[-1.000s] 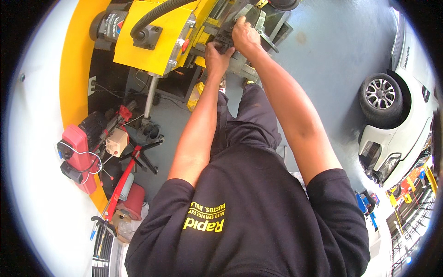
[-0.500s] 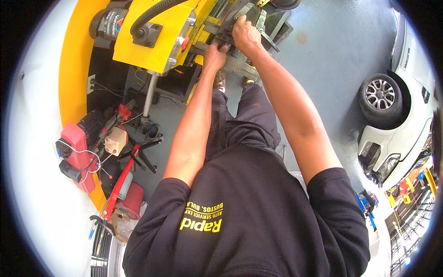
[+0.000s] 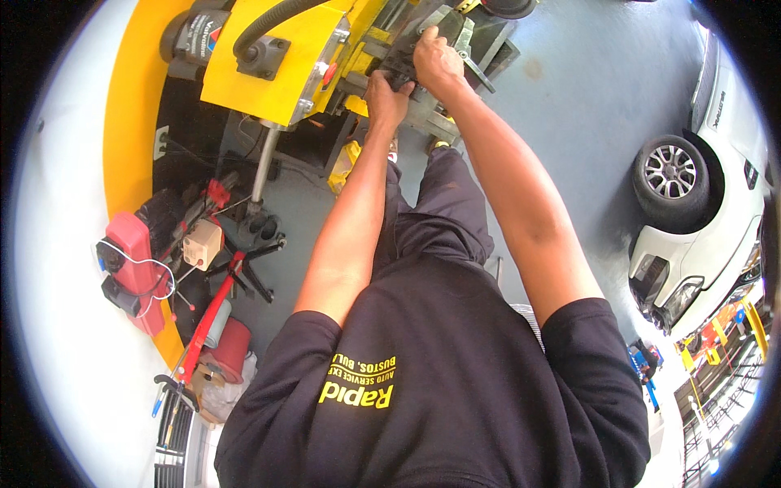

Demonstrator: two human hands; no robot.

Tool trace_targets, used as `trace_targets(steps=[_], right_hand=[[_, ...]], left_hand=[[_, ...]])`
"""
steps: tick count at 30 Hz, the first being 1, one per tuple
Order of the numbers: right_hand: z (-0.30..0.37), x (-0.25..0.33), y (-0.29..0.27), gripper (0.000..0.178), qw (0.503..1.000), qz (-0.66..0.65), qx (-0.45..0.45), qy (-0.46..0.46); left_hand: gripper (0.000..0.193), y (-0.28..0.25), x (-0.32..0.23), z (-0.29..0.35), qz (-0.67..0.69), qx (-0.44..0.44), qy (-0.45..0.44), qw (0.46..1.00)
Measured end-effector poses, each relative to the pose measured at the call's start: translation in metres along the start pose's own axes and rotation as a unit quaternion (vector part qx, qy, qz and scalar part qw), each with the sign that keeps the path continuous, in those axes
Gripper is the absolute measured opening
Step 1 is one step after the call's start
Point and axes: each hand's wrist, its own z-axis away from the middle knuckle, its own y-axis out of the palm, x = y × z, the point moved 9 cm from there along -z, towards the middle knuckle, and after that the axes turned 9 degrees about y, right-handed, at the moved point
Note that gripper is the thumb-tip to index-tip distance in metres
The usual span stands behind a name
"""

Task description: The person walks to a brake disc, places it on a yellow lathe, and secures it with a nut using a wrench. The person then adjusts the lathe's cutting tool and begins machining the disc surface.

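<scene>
Both my arms reach forward to a dark metal fixture [image 3: 402,58] on a yellow machine [image 3: 268,61]. At the near side of the fixture, my left hand [image 3: 387,99] is closed on a dark metal part [image 3: 397,79], its thumb pointing right. Farther out and to the right, my right hand [image 3: 438,63] has its fingers curled down over the fixture's right side. What lies under the right fingers is hidden by the hand. A grey metal lever [image 3: 477,71] sticks out just right of that hand.
The machine's box carries a red button [image 3: 329,74] and a black hose [image 3: 268,26]. To the left are a red stand [image 3: 203,333], a pink-red case [image 3: 134,272] with a cable, and a beige box [image 3: 202,244]. A white vehicle [image 3: 708,236] stands at right on the grey floor [image 3: 561,106].
My left hand has shifted slightly right and turned, its thumb now reaching toward the right hand. The right hand stays nearly in place. A yellow piece beside my left forearm shows more.
</scene>
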Motion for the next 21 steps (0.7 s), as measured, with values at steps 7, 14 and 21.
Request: trace_targets(steps=[7, 14, 21], right_hand=[[-0.003, -0.006, -0.001, 0.029, 1.000, -0.008, -0.001, -0.008], [-0.007, -0.010, 0.004, 0.050, 1.000, 0.004, -0.014, -0.024], [-0.003, 0.000, 0.006, 0.059, 0.999, 0.025, -0.007, -0.035]], left_hand=[[0.056, -0.093, 0.022, 0.075, -0.004, -0.222, -0.087, 0.971], [0.069, -0.184, -0.022, 0.079, -0.075, -0.256, 0.017, 0.964], [0.065, -0.178, -0.031, 0.071, -0.141, -0.288, -0.037, 0.946]])
